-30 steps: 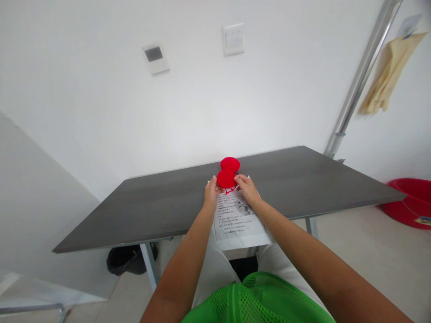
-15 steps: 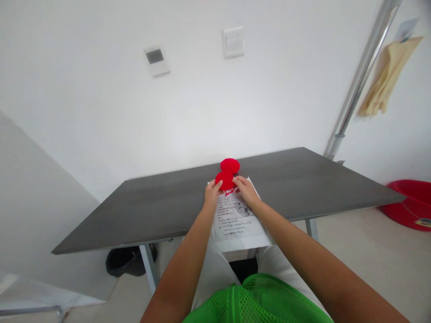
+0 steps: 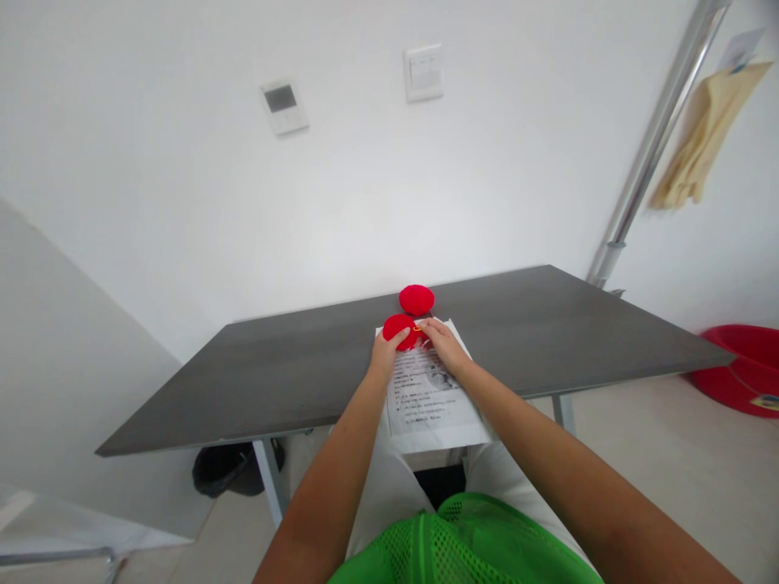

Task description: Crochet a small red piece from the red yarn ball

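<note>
My left hand [image 3: 385, 350] grips a flat, round red piece [image 3: 397, 328], its thumb lying across the front. The piece looks like knitted or crocheted yarn, though the stitches are too small to make out. At its right edge, my right hand [image 3: 443, 341] pinches a small yellow loop [image 3: 418, 328]. A thin dark line shows by these fingers; what it is I cannot tell. Loose red strands hang under the piece. Behind it on the table rests a red ball of yarn [image 3: 417, 299]. A printed sheet [image 3: 426, 405] lies beneath my hands, reaching over the table's front edge.
The dark grey table [image 3: 292, 373] stands against a white wall with a thermostat [image 3: 284, 106] and a switch [image 3: 424, 73]. A metal pole [image 3: 654, 138] and hanging yellow gloves [image 3: 699, 138] are at right. A red basin [image 3: 739, 365] and a black bin [image 3: 234, 470] sit on the floor.
The round red piece has shifted left and slightly toward me, apart in view from the yarn ball it overlapped. The yellow loop shows more clearly by my right fingertips.
</note>
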Motion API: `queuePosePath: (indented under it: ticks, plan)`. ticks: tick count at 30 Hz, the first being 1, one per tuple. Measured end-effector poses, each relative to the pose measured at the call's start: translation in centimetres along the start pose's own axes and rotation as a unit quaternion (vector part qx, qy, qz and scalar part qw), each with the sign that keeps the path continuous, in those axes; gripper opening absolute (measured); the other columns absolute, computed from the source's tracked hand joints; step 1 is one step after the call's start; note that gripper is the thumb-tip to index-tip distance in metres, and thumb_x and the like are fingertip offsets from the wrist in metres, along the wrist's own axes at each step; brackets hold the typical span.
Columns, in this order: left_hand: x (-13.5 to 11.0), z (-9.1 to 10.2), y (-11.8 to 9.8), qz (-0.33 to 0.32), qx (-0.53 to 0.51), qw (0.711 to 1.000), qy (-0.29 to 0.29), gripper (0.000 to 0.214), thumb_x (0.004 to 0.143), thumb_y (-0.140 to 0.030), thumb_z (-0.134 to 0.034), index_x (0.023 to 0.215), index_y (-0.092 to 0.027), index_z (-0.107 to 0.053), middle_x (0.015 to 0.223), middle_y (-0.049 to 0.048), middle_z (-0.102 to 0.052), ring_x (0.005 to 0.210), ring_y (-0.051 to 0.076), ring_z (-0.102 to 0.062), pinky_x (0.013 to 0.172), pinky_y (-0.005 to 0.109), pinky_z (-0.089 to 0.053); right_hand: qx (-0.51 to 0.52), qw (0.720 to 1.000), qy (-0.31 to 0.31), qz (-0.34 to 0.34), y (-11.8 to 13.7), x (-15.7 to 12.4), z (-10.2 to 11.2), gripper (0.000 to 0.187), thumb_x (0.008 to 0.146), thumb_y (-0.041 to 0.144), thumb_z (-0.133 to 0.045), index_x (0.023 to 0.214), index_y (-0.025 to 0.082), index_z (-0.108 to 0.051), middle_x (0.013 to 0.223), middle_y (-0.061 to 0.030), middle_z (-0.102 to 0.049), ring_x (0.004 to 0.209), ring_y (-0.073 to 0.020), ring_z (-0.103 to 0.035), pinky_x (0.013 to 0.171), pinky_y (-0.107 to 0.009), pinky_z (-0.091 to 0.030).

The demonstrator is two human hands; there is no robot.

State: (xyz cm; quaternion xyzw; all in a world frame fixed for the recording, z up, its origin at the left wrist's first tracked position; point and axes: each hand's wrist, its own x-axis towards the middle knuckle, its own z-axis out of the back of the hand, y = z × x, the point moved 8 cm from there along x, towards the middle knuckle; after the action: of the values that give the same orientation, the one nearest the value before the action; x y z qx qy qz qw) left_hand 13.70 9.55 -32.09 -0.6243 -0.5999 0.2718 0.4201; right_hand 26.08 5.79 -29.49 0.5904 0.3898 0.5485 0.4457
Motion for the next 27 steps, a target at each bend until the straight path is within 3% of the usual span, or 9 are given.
queuePosePath:
  ticks: [17,27]
  plan:
    - [-0.46,-0.42,-0.29,0.015,-0.023,1.0,0.013,0.04,0.051,-0.024,-0.083,0.087,-0.012,-0.068,0.078,0.0046,-0.071,0.071,0.016,-0.064,0.077,0.032,-0.049,-0.017,0.999,0.023,0.026,0.86,-0.16,-0.43,0.014,0.071,0.035,-0.05,0.066,0.022,-0.05,0.065,0.003,-0.049,0.06,-0.0128,-0.046,0.054,-0.024,-0.04]
    - [-0.18,-0.14,-0.04,0.013,-0.01,1.0,0.012,0.041,0.052,-0.026,-0.083,0.086,-0.011,-0.068,0.079,0.0054,-0.071,0.072,0.017,-0.064,0.078,0.033,-0.049,-0.027,0.999,0.041,0.015,0.45,-0.04,-0.68,0.021,0.07,0.041,-0.057,0.066,0.021,-0.052,0.061,0.0028,-0.05,0.058,-0.0127,-0.046,0.054,-0.025,-0.038]
